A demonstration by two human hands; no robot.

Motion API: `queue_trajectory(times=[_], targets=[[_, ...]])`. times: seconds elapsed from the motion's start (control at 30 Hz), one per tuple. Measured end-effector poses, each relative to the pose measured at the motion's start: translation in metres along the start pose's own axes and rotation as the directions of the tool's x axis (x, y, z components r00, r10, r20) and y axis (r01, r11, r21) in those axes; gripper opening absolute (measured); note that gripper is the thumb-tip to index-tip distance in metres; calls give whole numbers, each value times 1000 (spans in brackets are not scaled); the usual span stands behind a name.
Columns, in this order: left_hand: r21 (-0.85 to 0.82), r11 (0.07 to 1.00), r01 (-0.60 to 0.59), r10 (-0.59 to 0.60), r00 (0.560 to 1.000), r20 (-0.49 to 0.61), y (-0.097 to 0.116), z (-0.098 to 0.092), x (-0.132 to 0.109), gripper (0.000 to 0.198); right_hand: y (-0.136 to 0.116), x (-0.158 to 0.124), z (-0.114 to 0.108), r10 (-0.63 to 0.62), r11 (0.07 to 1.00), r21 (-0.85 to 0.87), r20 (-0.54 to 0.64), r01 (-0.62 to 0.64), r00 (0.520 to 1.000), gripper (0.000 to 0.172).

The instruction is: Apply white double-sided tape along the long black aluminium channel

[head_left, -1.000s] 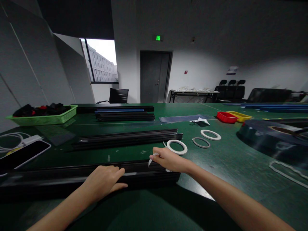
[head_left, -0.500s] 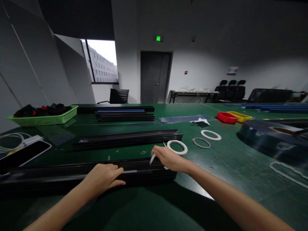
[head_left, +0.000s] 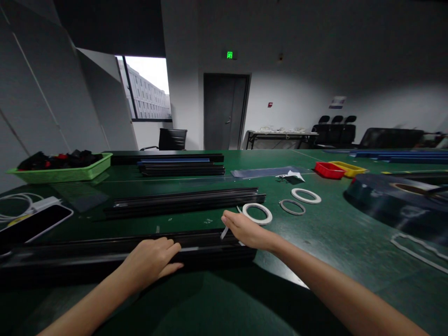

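Observation:
A long black strip bundle (head_left: 87, 259) lies across the near edge of the green table (head_left: 325, 238). My left hand (head_left: 152, 261) rests on top of it, fingers stretched flat and holding nothing. My right hand (head_left: 245, 229) hovers over the bundle's right end, fingers pinched on a small white tape strip (head_left: 224, 232) that hangs down toward the bundle. A white tape roll (head_left: 257, 213) lies just beyond my right hand.
A second black strip bundle (head_left: 182, 200) lies farther back, and a third stack (head_left: 182, 167) behind it. Two thin rings (head_left: 292, 206) (head_left: 306, 195), red (head_left: 329, 170) and yellow (head_left: 348, 168) bins, a green basket (head_left: 63, 171), a phone (head_left: 31, 224) and a large dark film roll (head_left: 395, 198) stand around.
My right hand has lifted slightly and drawn the white strip a little to the right. My left hand has stayed on the bundle.

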State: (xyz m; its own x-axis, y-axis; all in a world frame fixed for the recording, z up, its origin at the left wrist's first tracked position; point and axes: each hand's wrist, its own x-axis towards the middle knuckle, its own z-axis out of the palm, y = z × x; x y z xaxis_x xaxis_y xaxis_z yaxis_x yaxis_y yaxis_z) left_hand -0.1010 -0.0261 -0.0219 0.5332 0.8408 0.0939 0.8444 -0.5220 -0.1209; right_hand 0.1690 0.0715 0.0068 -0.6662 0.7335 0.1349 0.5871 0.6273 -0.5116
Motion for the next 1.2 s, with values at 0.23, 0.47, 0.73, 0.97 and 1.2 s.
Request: queue_trajectory(times=[0.23,0.47,0.73,0.97,1.2], targets=[[4,1000,-29,29,1000,1,8,-1,2,25,-3,-3,-2,9,1000,19,16,-9,1000,26],[0,1000,-29,29,1000,-8,7,1,2,24,-1,-3,-6,-15,1000,-4,41,15,999,20],[-22,999,-38,38,999,-21,6,2,2,24,1,1,-4,-7,1000,14,53,6,999,26],[-45,998,-39,37,998,-41,5,3,1,25,4,1,-5,-41,999,17,58,41,997,33],[-50,998,-31,30,999,-20,7,0,2,24,3,0,-3,-50,998,-21,52,51,997,29]])
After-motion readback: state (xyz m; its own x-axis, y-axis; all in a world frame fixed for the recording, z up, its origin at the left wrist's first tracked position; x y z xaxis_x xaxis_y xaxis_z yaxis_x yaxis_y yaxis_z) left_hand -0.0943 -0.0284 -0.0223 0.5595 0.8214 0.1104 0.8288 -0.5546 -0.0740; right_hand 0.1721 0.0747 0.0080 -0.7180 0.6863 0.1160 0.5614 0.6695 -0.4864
